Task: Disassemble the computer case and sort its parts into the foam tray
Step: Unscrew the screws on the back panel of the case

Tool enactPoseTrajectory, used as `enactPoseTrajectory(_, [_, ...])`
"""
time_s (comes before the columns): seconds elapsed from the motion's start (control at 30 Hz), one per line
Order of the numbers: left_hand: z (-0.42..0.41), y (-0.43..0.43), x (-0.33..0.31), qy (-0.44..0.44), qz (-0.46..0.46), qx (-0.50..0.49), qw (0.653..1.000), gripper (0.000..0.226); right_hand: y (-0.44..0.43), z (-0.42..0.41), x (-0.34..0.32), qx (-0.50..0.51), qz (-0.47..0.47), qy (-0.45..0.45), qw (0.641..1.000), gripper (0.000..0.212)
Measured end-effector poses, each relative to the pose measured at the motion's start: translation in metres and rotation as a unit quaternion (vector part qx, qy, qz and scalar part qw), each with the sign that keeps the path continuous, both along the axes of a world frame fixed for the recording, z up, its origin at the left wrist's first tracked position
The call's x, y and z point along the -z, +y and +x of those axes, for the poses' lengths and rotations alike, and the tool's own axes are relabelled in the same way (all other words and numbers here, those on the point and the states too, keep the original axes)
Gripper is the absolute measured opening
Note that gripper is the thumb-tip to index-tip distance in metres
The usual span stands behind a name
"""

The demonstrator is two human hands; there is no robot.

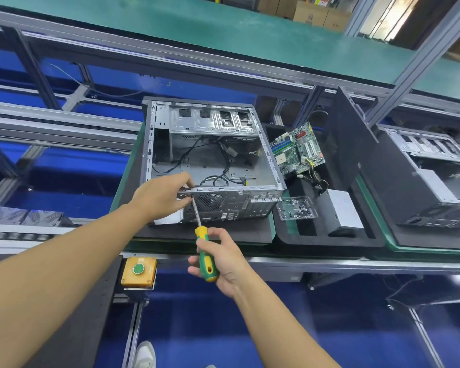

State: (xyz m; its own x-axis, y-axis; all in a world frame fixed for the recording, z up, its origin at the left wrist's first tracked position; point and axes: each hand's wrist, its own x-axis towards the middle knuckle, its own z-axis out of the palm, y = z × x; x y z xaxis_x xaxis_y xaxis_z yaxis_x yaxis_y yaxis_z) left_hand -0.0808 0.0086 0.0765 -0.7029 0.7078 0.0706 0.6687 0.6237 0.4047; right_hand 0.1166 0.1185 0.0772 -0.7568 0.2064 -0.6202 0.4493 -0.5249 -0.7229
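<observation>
An open grey computer case (210, 144) lies on its side on a black mat, loose black cables inside. My left hand (162, 196) grips the near rear edge of the case at its left corner, thumb on the rim. My right hand (219, 257) holds a green and yellow screwdriver (206, 254), whose metal tip touches the rear panel just below my left fingers. To the right, the black foam tray (329, 240) carries a green motherboard (296, 148), a clear dish of screws (296, 208) and a grey power supply (343, 208).
A black side panel (351, 144) stands upright beside the tray. A second opened case (433, 176) sits at the far right. A yellow box with a green button (138, 270) is mounted on the near rail. Aluminium conveyor frames run left and behind.
</observation>
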Motion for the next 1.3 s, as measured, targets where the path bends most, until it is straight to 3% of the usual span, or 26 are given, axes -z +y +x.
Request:
enactPoseTrajectory(0.1, [0.002,-0.001,-0.001,0.015,0.002,0.010,1.000,0.026,0.000,-0.002,-0.002,0.000,0.011,-0.008,1.000,0.024])
enactPoseTrajectory(0.23, [0.003,-0.001,-0.001,0.023,0.005,0.023,0.999,0.024,-0.001,-0.003,-0.005,0.001,-0.071,-0.011,0.997,0.028])
enactPoseTrajectory(0.43, [0.004,-0.002,-0.001,0.028,0.017,0.032,0.999,0.024,-0.004,-0.002,0.000,0.001,-0.020,0.012,1.000,0.020])
enactPoseTrajectory(0.57, [0.004,-0.002,-0.001,0.031,0.025,0.040,0.998,0.026,-0.002,-0.005,0.002,-0.001,0.006,0.002,1.000,0.028])
enactPoseTrajectory(0.73, [0.002,-0.002,-0.001,0.042,0.024,0.053,0.997,0.027,-0.001,-0.007,0.000,0.001,-0.022,0.004,1.000,0.029])
enactPoseTrajectory(0.8, [-0.002,-0.001,-0.002,0.027,0.029,0.076,0.996,0.029,-0.001,-0.008,-0.001,0.001,-0.047,0.004,0.999,0.029])
enactPoseTrajectory(0.93, [-0.010,0.004,-0.007,0.016,0.027,0.160,0.987,0.031,-0.003,-0.010,0.001,-0.007,-0.009,0.017,1.000,0.022])
enactPoseTrajectory(1.13, [-0.004,0.001,-0.003,0.084,0.043,0.192,0.977,0.025,0.000,-0.011,0.005,-0.002,-0.007,0.017,1.000,0.021])
enactPoseTrajectory(1.3, [-0.005,-0.001,-0.002,0.088,0.052,0.182,0.978,0.012,0.003,-0.011,0.008,0.001,-0.016,0.012,1.000,0.022])
